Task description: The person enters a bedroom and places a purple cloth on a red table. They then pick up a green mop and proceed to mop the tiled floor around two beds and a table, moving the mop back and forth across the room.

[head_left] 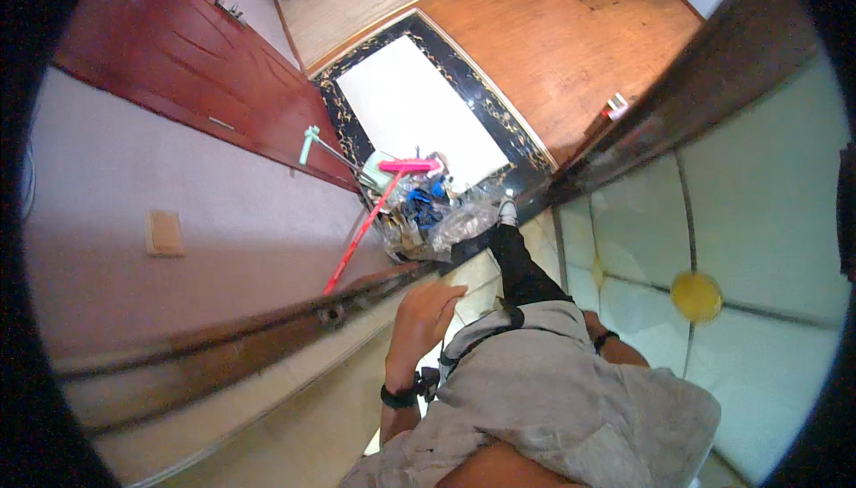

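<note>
My left hand (426,314) is in front of my body, its fingers curled loosely together, with nothing seen in them. A dark band and a small black device circle the wrist. My right hand (592,320) is low at my right side, mostly behind my shirt; its fingers are hidden. Neither hand touches anything that I can see. Ahead of my left hand, beyond the door frame, a pink broom (410,167) with a long red handle leans over a heap of clear plastic bags (464,226) and blue items (424,206). A mint-green dustpan (376,169) stands beside it.
A white mat (419,100) covers part of a dark patterned floor border (481,95). A reddish door (201,69) is on the left, a wooden floor (553,60) beyond. A dark frame (660,104) and glass panels (758,220) rise on my right. My shoe (507,211) is beside the bags.
</note>
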A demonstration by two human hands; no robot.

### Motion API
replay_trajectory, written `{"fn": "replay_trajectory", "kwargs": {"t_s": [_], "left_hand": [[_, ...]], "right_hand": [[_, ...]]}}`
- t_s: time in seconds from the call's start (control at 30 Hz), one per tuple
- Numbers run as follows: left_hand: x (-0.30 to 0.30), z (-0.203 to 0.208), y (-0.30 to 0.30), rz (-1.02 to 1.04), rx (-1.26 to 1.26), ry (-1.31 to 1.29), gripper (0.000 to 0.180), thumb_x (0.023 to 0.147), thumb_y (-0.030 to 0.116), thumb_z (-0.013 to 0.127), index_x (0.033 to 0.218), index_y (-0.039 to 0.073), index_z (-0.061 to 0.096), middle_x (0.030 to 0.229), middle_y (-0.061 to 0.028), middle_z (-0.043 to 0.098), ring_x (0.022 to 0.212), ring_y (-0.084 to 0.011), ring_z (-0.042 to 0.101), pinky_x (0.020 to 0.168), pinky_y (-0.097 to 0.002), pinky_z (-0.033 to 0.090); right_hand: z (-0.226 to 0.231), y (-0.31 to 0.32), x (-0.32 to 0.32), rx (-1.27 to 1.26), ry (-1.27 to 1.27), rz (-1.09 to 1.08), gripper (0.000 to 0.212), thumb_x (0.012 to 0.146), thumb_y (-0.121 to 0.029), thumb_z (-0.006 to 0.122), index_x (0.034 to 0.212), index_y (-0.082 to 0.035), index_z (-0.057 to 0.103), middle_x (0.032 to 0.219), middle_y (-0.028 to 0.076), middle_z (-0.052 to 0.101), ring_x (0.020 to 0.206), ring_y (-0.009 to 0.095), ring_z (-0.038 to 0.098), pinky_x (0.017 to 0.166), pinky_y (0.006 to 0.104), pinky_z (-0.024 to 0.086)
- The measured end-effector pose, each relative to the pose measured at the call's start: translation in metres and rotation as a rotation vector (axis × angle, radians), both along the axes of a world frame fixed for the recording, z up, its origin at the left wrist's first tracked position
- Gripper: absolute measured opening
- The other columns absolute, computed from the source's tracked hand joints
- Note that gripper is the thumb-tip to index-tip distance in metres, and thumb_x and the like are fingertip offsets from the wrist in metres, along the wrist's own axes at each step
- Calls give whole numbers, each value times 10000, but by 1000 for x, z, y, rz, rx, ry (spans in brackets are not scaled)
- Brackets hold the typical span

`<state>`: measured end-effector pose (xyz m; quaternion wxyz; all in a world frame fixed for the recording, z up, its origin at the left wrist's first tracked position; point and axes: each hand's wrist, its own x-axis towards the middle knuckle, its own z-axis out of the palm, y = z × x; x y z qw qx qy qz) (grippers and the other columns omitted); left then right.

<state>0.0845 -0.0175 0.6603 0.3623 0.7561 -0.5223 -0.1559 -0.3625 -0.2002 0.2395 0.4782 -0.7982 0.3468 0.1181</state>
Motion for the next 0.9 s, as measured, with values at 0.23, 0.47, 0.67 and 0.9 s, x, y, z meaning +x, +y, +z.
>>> {"fn": "replay_trajectory", "kwargs": {"t_s": [0.23,0.47,0.67,0.9], "left_hand": [[79,10,-86,257,216,-55,192,866,127,544,1010,68,656,943,-94,653,901,-284,604,807,-413,448],[147,0,-189,377,127,81,694,787,191,671,1382,22,356,1322,-220,454,1240,-362,421,1058,-434,309],[211,-80,-290,375,-176,148,819,638,221,797,1316,17,385,1376,-216,373,1275,-412,355,1051,-487,289],[394,-70,-415,159,-294,163,530,639,116,738,1118,4,540,1166,-192,532,1090,-399,498,949,-468,378]], "right_hand": [[27,-244,290,-37,196,18,229,851,-238,571,969,-44,595,944,150,608,870,267,579,757,386,469],[229,-282,552,406,-522,448,522,777,-183,688,1213,-34,442,1127,135,553,1064,230,516,914,349,422],[403,-298,603,387,-595,864,545,769,-28,628,1250,-50,373,1068,193,562,1043,329,563,859,411,440],[478,-442,784,473,-908,1211,374,798,-44,651,1154,-14,539,1098,157,605,1032,303,567,889,389,426]]}}
